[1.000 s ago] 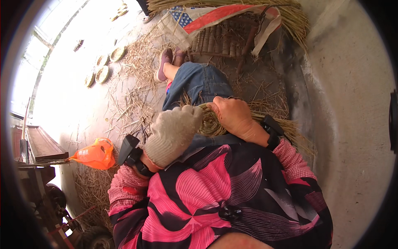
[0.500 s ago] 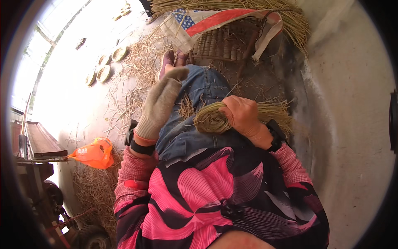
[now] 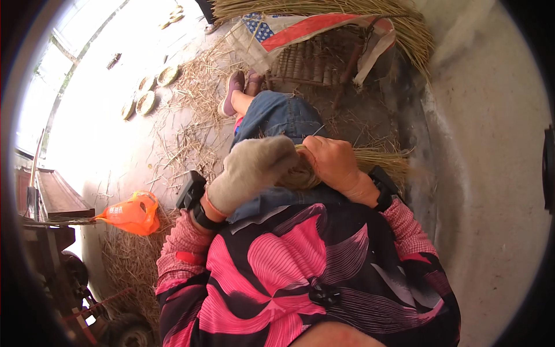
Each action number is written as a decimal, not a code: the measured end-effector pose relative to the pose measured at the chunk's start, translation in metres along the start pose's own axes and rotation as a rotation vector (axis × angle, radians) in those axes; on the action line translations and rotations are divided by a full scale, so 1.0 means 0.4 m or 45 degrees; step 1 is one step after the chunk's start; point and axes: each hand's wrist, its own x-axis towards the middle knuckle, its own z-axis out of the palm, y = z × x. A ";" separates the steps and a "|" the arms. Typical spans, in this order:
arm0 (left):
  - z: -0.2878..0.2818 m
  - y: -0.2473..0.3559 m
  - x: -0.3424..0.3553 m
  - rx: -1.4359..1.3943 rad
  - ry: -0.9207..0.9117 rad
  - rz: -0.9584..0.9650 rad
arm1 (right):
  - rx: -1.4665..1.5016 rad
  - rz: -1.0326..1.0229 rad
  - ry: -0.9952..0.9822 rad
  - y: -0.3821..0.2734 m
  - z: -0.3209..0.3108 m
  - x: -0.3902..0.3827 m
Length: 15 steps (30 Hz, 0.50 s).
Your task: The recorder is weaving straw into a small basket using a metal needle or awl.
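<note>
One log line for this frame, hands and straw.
left hand: gloved, on straw coil | right hand: bare, gripping straw coil | loose straw bundle: trails right over lap

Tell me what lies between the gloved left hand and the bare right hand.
In the head view, a coiled bundle of straw sits between the gloved left hand and the bare right hand; both hands touch it, over the lap.

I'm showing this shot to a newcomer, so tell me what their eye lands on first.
First the hands at the centre: the gloved left hand and the bare right hand meet over a straw coil on the lap. Next, the pink-and-black top fills the lower picture. At left, an orange bag glows beside loose straw on the sunlit floor.
</note>
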 end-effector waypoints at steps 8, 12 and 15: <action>0.039 -0.007 -0.042 0.741 -0.205 0.389 | 0.024 0.186 -0.113 -0.010 0.015 0.002; -0.041 0.028 -0.029 0.545 0.041 0.446 | 0.065 0.259 -0.091 -0.010 0.008 0.007; -0.067 -0.025 -0.018 -0.029 0.627 0.094 | 0.130 0.133 0.030 -0.008 0.001 0.013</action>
